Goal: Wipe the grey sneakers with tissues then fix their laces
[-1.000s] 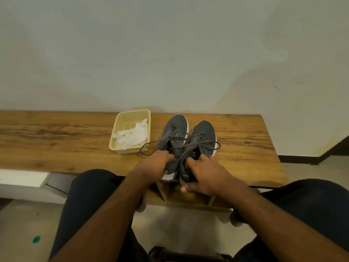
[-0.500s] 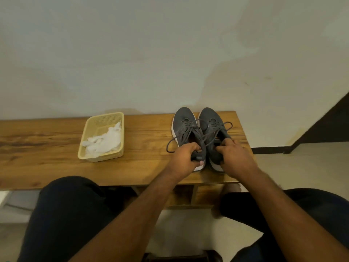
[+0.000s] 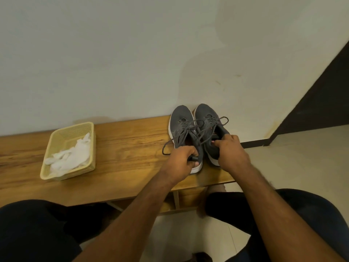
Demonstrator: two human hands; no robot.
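Grey sneakers (image 3: 198, 133), pair: sitting side by side on the wooden surface (image 3: 122, 144), well right of the basket (image 3: 69, 152) holding tissues (image 3: 71, 156). Left hand (image 3: 181, 159) and right hand (image 3: 232, 154) are gripping the heels, fingers curled, likely steadying them.

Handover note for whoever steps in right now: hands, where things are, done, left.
Left hand: grips the heel of the left sneaker.
Right hand: grips the heel of the right sneaker.
Both sneakers stand side by side at the right end of the wooden bench, toes to the wall.
Laces are loose, one loop trailing onto the bench.
Crumpled tissues lie in the yellow basket, to the left, apart from the shoes.
Done: cannot tell whether wiping happened.
Left: fix the laces on both.
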